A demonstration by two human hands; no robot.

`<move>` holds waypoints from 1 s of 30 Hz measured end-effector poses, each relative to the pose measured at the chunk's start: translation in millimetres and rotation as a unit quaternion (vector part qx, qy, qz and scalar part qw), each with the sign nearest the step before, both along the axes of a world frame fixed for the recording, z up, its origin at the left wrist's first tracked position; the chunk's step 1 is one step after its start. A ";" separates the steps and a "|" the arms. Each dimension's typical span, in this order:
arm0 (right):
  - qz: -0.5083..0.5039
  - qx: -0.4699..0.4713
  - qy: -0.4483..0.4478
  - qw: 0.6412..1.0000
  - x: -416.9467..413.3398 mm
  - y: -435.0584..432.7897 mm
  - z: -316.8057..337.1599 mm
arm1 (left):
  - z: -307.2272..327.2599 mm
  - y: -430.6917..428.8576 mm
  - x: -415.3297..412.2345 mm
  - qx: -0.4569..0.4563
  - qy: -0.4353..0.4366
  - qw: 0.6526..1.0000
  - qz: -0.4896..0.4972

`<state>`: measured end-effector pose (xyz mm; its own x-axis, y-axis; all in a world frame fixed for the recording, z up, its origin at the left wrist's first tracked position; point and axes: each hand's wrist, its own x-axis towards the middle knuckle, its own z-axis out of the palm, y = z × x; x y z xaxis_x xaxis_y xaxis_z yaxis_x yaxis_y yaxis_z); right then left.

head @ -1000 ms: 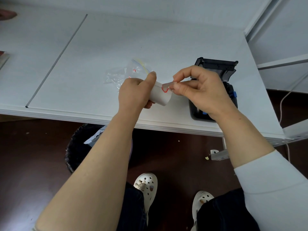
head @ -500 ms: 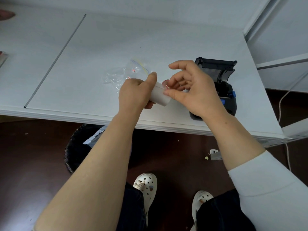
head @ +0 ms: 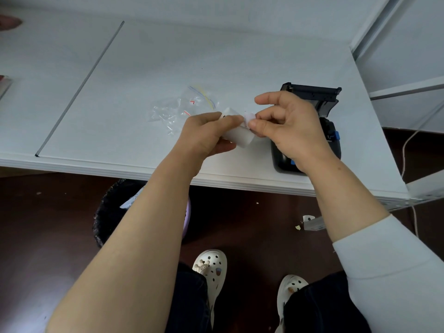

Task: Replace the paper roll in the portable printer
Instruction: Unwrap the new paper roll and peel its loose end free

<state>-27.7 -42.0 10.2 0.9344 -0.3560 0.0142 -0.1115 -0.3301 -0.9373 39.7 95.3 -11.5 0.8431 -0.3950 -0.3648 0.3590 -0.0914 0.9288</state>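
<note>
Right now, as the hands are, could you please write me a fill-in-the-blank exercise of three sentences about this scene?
1. The left hand grips the paper roll while the fingers of the right hand pinch a small tab on it; the roll's colour is ____.
2. The lid of the portable printer is ____.
3. The clear plastic bag lies on the table, to the ____ of the printer.

Missing words: white; open; left.
</note>
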 end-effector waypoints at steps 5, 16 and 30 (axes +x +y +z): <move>-0.004 -0.004 0.014 1.000 0.8 -1.2 -0.7 | -1.3 -1.8 -0.1 0.012 -0.029 1.000 0.004; -0.003 0.023 0.034 0.999 2.0 -0.6 -0.6 | -4.1 -2.8 -0.9 0.043 -0.088 0.995 0.008; -0.013 0.003 0.015 1.000 -0.1 2.0 1.5 | -4.9 -5.5 -3.1 0.009 -0.029 1.000 0.005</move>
